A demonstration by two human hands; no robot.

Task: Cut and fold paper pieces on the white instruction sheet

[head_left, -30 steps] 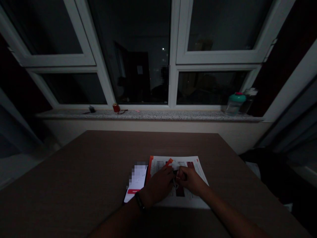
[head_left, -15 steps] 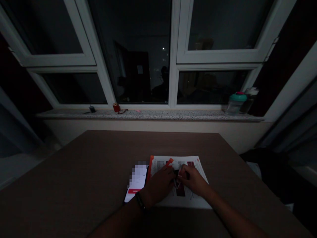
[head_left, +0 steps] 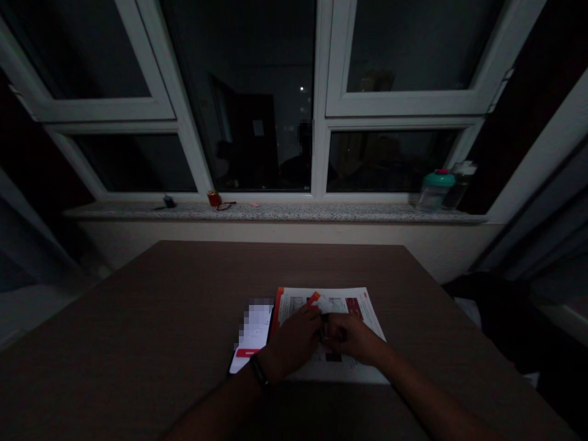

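Note:
My left hand [head_left: 301, 334], with a dark band on its wrist, is closed over a small orange-and-white folded piece of paper [head_left: 316, 298], whose orange tip sticks out beyond the fingers. Close against it, my right hand [head_left: 353, 335] has its fingers curled and pinched together. Whatever lies between those fingertips is too dark and hidden to make out. Both hands are above a printed sheet or booklet [head_left: 358, 370] with an orange left edge and dark red picture blocks. Left of the booklet, a lit phone [head_left: 255, 331] shows a white screen with a red bar.
The brown table [head_left: 138, 318] reaches toward the window wall. On the speckled sill [head_left: 285, 212] stand a small red jar [head_left: 214, 198], a small dark object [head_left: 169, 201], a teal-lidded bottle [head_left: 436, 187] and a second clear bottle [head_left: 462, 180]. Dark cloth [head_left: 496, 306] lies at the right.
My right hand has moved slightly left and its fingers have curled in closer to my left hand. The left hand keeps its place on the orange-and-white paper.

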